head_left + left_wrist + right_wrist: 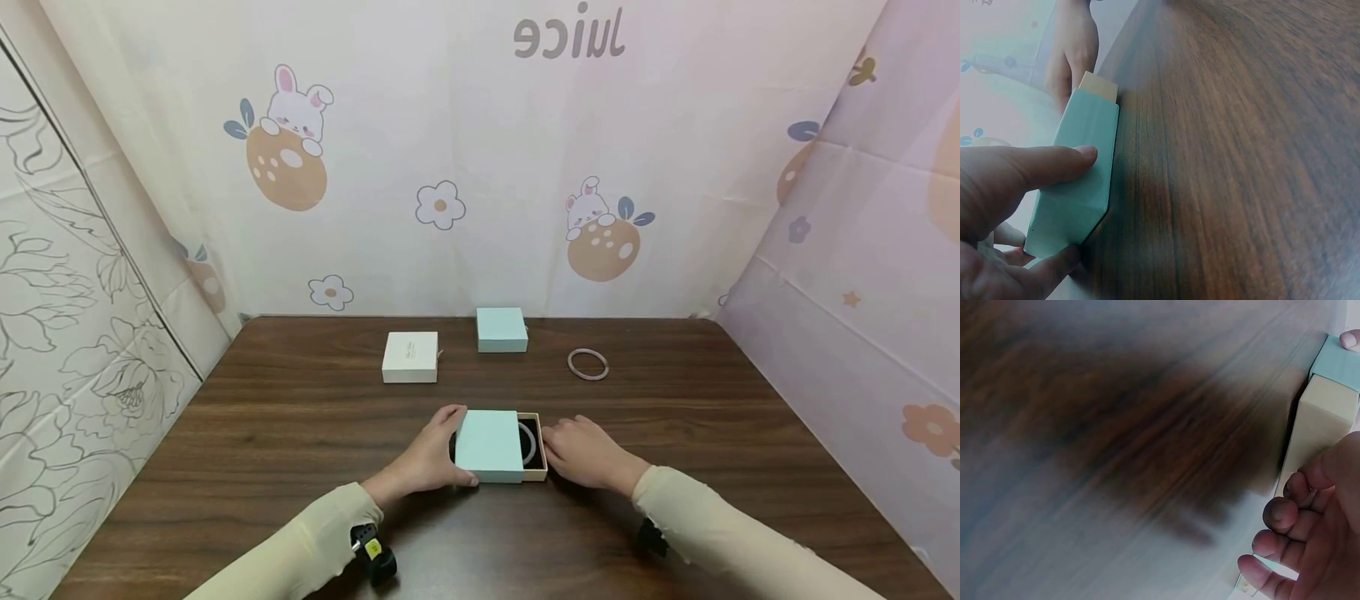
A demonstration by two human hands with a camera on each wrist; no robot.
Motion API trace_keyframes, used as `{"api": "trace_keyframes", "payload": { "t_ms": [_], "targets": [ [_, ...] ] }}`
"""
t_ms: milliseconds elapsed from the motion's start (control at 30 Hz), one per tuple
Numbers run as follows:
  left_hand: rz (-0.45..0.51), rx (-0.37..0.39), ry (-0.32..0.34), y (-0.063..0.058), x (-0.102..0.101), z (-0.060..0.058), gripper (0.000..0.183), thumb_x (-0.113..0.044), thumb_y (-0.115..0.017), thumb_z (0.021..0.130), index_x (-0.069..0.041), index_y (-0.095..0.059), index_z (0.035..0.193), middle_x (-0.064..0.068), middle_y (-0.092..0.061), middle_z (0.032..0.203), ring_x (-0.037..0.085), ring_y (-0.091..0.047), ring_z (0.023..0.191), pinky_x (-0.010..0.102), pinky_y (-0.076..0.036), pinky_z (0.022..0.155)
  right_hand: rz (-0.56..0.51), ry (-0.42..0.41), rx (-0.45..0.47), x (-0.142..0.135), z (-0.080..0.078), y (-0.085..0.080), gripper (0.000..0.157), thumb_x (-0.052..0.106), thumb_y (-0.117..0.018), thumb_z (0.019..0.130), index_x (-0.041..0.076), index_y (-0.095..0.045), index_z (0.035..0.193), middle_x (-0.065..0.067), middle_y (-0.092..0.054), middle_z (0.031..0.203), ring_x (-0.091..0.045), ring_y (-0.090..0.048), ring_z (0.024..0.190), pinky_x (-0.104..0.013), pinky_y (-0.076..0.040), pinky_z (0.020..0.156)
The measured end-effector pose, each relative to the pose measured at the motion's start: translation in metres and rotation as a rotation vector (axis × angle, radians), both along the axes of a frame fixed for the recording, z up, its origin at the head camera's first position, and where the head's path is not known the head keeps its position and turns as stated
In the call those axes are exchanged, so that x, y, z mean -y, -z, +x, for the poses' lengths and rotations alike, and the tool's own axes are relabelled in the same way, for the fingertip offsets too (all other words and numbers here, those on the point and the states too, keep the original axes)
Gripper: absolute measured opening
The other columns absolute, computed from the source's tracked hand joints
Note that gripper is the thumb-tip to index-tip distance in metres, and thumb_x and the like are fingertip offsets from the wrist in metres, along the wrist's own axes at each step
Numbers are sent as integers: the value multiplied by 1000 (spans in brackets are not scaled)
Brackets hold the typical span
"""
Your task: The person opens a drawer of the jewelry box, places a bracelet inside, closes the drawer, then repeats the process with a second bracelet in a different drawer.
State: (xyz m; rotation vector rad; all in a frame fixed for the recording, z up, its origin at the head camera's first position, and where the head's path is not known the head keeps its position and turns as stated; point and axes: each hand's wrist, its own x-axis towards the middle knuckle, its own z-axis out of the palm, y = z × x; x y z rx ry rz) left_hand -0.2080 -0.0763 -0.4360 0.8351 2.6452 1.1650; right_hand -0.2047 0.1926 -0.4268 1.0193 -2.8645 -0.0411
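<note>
On the table lies a mint-green sliding gift box (489,446), its cream-edged inner drawer (534,475) partly out of the right side. A pale ring-shaped bracelet (528,443) shows on the drawer's black lining, half covered by the sleeve. My left hand (431,454) grips the sleeve from the left, thumb (1069,164) along its near side. Curled fingers of my right hand (588,452) are at the drawer's outer end. There its thumb and index finger come together in a pinch (1302,478); any tab between them is hidden.
Farther back stand a white box (410,357) with lettering on its lid and a second mint box (502,331). Another pale bracelet (588,365) lies at the back right. A patterned curtain (480,250) hangs behind the brown wooden table (300,400).
</note>
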Motion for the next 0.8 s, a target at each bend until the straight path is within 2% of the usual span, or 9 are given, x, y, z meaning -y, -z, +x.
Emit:
{"api": "trace_keyframes", "payload": {
  "t_ms": [467, 700, 800],
  "targets": [
    [5, 0, -3, 0, -1, -1, 101, -19, -87, 67, 11, -29, 144, 24, -31, 144, 35, -41, 125, 47, -39, 97, -8, -9, -3, 6, -1, 1, 19, 16, -54, 92, 11, -57, 73, 0, -54, 63, -21, -57, 67, -40, -41, 62],
    [12, -33, 20, -2, 0, 1, 97, -17, -86, 68, 15, -30, 141, 27, -32, 141, 40, -41, 123, 48, -41, 94, -17, -15, -7, 8, 0, 0, 17, 15, -54, 92, 10, -60, 76, -1, -56, 65, -21, -57, 69, -40, -41, 62],
    [8, -10, 14, -2, 0, 2, 98, -17, -86, 69, 13, -29, 142, 26, -32, 142, 39, -40, 125, 48, -41, 95, -17, -8, -1, 9, 0, 0, 17, 16, -54, 93, 10, -61, 78, -1, -56, 66, -21, -57, 70, -40, -41, 63]
  ]
}}
